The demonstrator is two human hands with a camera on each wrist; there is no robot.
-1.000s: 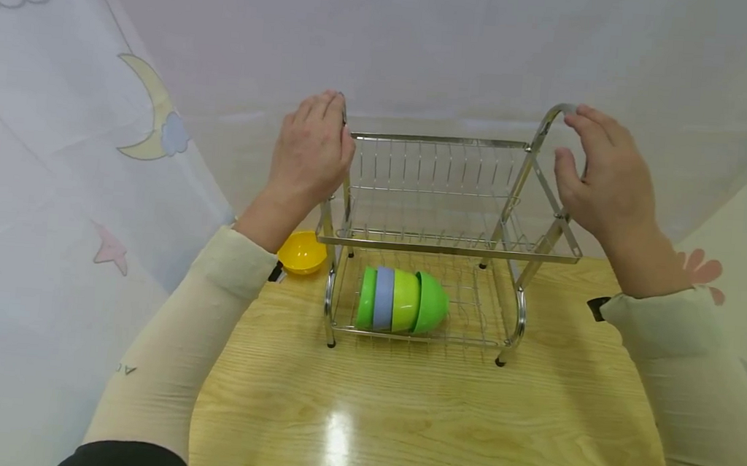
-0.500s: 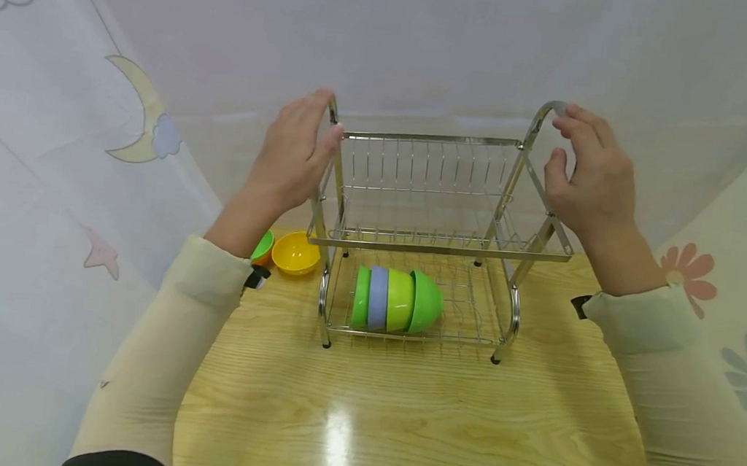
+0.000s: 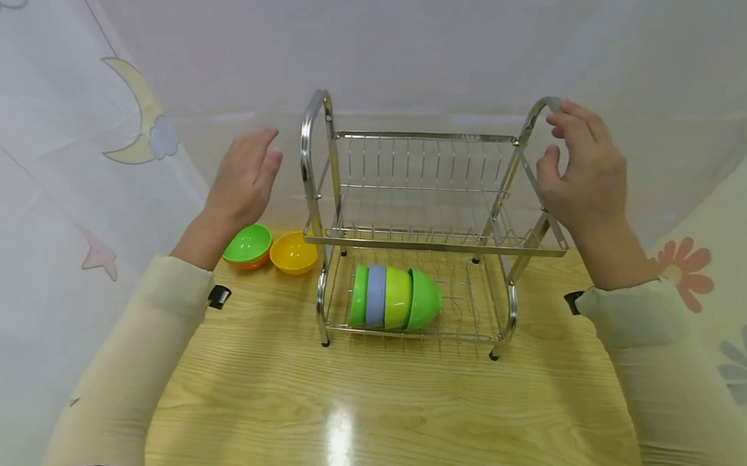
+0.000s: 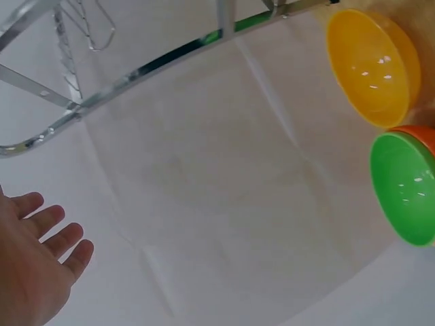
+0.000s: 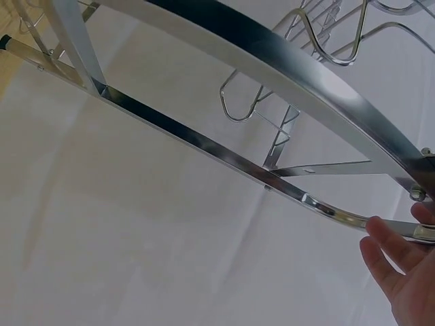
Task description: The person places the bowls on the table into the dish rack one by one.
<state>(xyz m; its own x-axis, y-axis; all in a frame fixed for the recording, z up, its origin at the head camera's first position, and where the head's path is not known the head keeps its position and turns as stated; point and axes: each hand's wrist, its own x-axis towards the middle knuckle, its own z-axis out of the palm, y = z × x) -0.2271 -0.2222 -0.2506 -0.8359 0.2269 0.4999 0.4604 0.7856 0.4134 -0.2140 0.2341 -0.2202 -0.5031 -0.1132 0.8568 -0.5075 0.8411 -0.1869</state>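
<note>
A two-tier metal dish rack (image 3: 434,247) stands on the table. My left hand (image 3: 240,182) hovers to the left of its upper left rail, apart from it and holding nothing; its fingers (image 4: 58,221) are spread in the left wrist view. At the upper right rail, the fingertips of my right hand (image 3: 585,173) lie right at the curved bar (image 5: 350,217), thumb apart from the fingers. Several bowls lie on their sides in a row on the lower shelf: a green bowl (image 3: 425,301), a lime one, a blue one (image 3: 376,297) and another green one.
Left of the rack, a yellow bowl (image 3: 294,253) sits beside a green bowl (image 3: 249,243) stacked in an orange bowl (image 3: 249,265). The wooden table (image 3: 413,404) extends toward me. A pale printed curtain (image 3: 427,47) hangs behind and at both sides.
My left hand has left the upper left rail and moved left and down, uncovering that rail and the green and orange bowls. The right hand stays by its rail.
</note>
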